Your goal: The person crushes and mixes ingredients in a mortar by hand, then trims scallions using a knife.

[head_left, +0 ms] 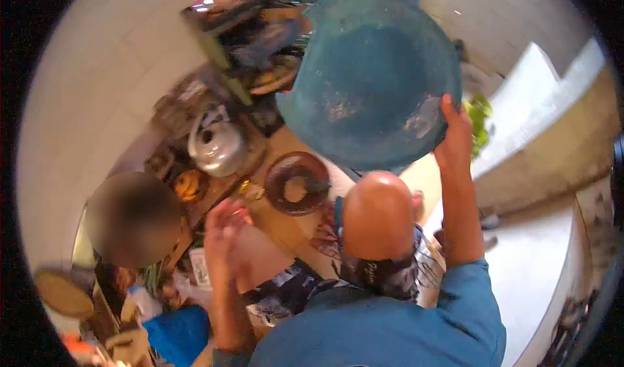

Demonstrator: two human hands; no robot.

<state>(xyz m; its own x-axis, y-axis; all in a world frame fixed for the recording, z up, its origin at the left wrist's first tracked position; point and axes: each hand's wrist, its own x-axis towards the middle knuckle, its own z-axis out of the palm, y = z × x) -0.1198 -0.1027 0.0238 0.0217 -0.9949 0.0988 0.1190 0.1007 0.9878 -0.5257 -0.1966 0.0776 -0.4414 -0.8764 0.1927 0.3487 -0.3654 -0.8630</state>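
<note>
My right hand [453, 130] grips the lower right rim of a large round teal plastic basin [383, 68]. The thumb lies on the inner face, which carries pale worn patches, and the left rim has a broken notch. The basin is tilted, with its inside facing me. My left hand [224, 237] is raised above my thigh, fingers apart and slightly curled, a little blurred. Ahead of it a brown round mortar [283, 188] rests on the floor, holding something pale, with a dark pestle-like piece [317, 187] at its right side.
A silver kettle [221, 149] stands beyond my left hand, near an orange round item [188, 185]. Cluttered shelves [260, 39] rise behind. Someone sits at the left, their head [133, 219] blurred out, near a blue cloth-like item [179, 334]. My bent knee [380, 214] is below the basin.
</note>
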